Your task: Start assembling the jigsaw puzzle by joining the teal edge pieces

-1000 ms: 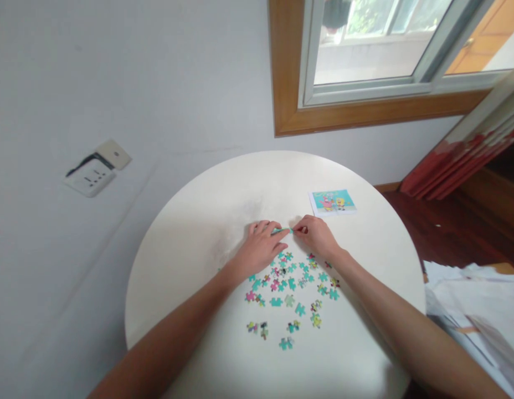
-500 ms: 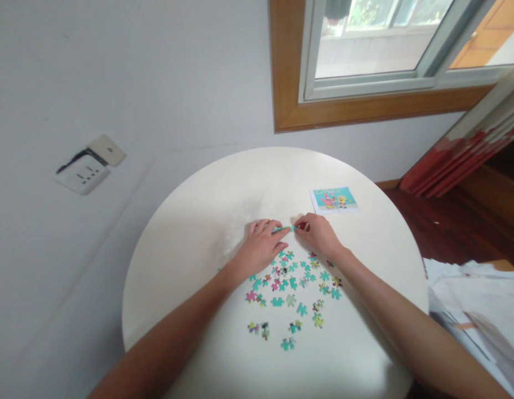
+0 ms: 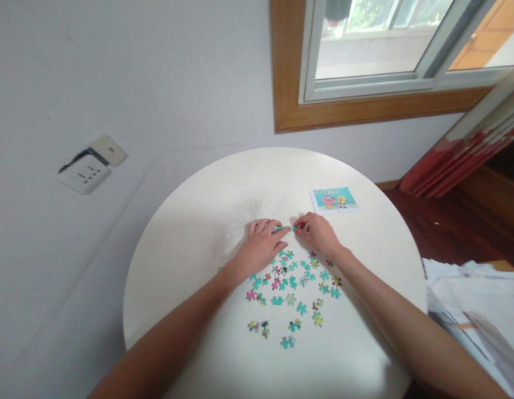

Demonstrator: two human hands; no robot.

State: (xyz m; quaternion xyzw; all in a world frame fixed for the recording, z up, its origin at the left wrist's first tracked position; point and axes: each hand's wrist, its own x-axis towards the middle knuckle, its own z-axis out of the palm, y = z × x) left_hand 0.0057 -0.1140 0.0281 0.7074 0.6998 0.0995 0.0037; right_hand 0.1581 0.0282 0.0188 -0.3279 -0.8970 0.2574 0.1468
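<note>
My left hand (image 3: 263, 239) rests on the white table with its fingers spread, lying over a narrow teal strip of jigsaw puzzle (image 3: 277, 228). Most of that strip is hidden under the fingers. At the strip's right end, my right hand (image 3: 317, 231) pinches a small puzzle piece between thumb and fingers; the piece is largely covered. Loose jigsaw pieces (image 3: 292, 282), mostly teal with some pink and yellow, lie scattered between my forearms. A picture card (image 3: 335, 199) with two cartoon figures on teal lies beyond my right hand.
The round white table (image 3: 178, 221) stands near a wall with a socket (image 3: 85, 173). A wood-framed window (image 3: 365, 105) is behind it. Stacked papers (image 3: 477, 299) sit low at the right, below a red and cream curtain (image 3: 443, 158).
Both hands stay almost in place at the teal strip. The right fingers shift very slightly; the loose pieces and card stay where they were.
</note>
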